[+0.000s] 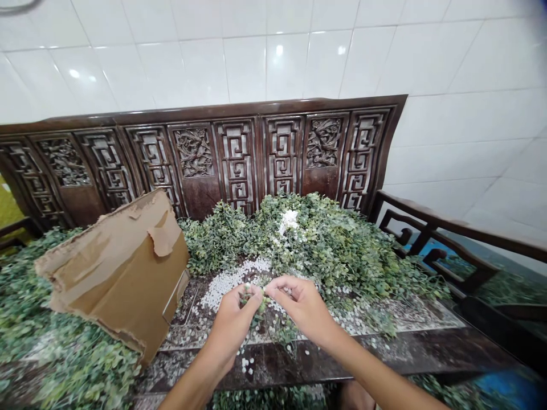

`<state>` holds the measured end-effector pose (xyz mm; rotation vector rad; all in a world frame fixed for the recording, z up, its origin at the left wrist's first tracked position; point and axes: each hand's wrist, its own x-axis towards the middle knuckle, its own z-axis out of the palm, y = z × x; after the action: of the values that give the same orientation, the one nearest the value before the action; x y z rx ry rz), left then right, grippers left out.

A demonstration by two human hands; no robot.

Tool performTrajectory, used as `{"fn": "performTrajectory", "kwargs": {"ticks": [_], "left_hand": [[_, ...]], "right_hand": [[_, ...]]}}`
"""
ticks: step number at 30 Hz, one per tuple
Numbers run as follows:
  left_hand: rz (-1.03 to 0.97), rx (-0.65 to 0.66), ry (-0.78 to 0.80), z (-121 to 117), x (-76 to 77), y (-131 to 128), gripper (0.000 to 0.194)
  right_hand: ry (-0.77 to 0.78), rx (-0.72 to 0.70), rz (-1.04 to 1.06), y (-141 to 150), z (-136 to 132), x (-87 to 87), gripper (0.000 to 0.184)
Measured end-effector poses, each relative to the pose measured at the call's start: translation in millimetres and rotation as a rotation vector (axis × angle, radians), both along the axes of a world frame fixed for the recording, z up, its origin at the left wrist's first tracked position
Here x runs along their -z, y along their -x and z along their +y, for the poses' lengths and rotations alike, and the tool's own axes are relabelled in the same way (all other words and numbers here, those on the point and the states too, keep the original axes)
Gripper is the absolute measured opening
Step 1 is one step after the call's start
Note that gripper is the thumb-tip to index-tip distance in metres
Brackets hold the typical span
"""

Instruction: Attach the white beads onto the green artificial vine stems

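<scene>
My left hand and my right hand meet in the middle of the view, their fingertips pinching a thin leafy green sprig that looks artificial. The sprig hangs down between my hands towards the seat. Small white buds lie scattered beneath and beyond my hands, with a denser patch just past my left fingertips. A large heap of similar small-leaved foliage rises just beyond my hands, topped by a white cluster.
A torn, flattened cardboard box leans on more foliage to the left. Behind stands a dark carved wooden bench back, with a wooden armrest to the right. The dark seat edge runs below my hands. White tiles cover the wall.
</scene>
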<state>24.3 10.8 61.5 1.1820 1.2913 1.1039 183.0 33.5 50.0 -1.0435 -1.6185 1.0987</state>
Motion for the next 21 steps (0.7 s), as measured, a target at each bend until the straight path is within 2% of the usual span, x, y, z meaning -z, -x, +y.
{"fn": "performTrajectory", "kwargs": {"ticks": [4, 11, 21], "left_hand": [[-0.028, -0.004, 0.012, -1, 0.0, 0, 0.025], [-0.128, -0.039, 0.081, 0, -1.0, 0, 0.024], [-0.182, -0.025, 0.087, -2, 7.5, 4, 0.023]], "right_hand": [[-0.023, 0.008, -0.052, 0, -1, 2.0, 0.021], [-0.198, 0.028, -0.138, 1, -5, -5.2, 0.019], [-0.262, -0.016, -0.203, -1, -8, -8.0, 0.018]]}}
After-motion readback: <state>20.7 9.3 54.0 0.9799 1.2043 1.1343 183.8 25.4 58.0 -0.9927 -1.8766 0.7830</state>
